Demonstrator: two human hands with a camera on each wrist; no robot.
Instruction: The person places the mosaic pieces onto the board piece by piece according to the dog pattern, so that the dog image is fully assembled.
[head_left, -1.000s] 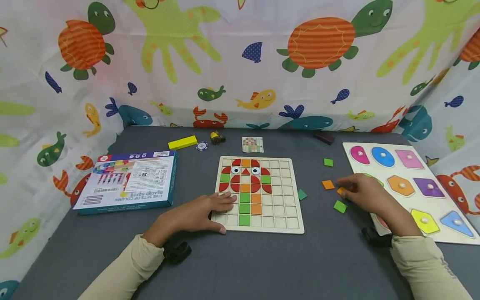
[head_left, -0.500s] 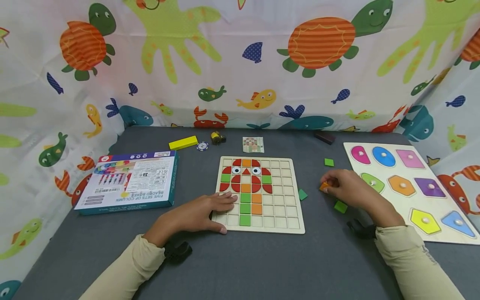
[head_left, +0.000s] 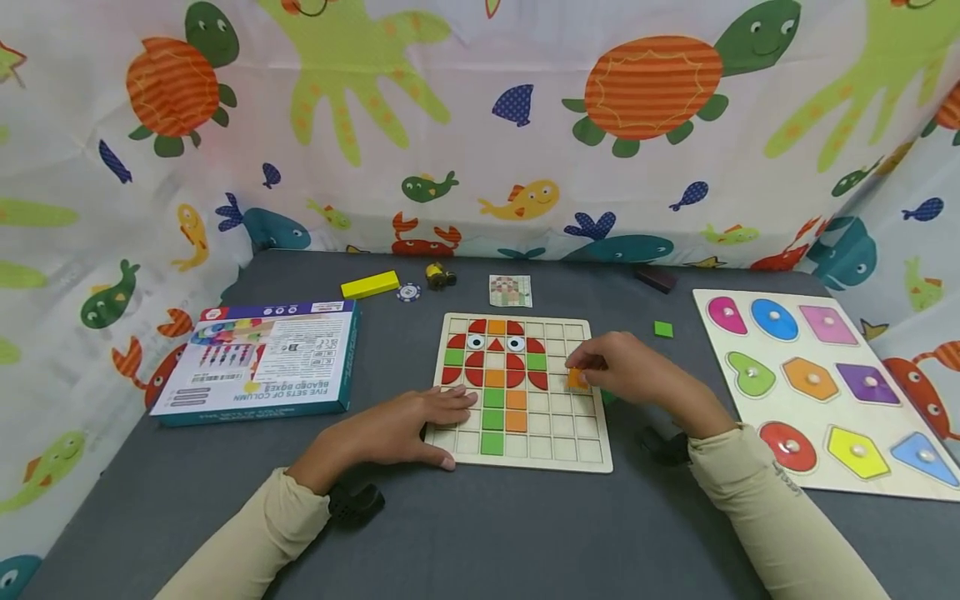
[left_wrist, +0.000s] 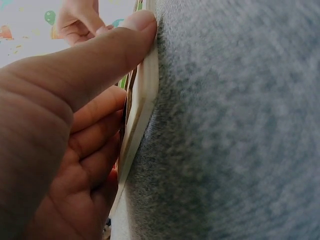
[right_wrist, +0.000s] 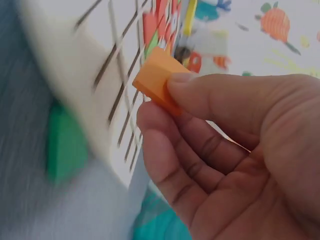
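My left hand (head_left: 405, 423) rests on the near-left corner of a wooden grid board (head_left: 562, 427), its fingers lying over the cells and its thumb (left_wrist: 107, 57) against the edge. My right hand (head_left: 633, 371) pinches orange square tiles (right_wrist: 157, 77) between thumb and fingertips, over the board's right side. They look like two tiles stacked. On the board, red curved pieces (head_left: 474, 360), two round eye pieces and green and orange squares form a figure. A dark green tile (right_wrist: 67, 145) lies by the board's right edge, partly hidden by the right hand in the head view.
A green square tile (head_left: 663, 329) lies right of the board. A shape puzzle with knobbed pieces (head_left: 757, 417) is at far right, a flat box (head_left: 258, 358) at left. Behind the board are a picture card (head_left: 510, 291), a yellow block (head_left: 370, 284), a chip (head_left: 408, 292) and a dark block (head_left: 655, 279).
My right hand gathered the orange tiles from the table beside the puzzle and carried them left to the board. The green tile near them is now out of sight. My left hand has stayed put.
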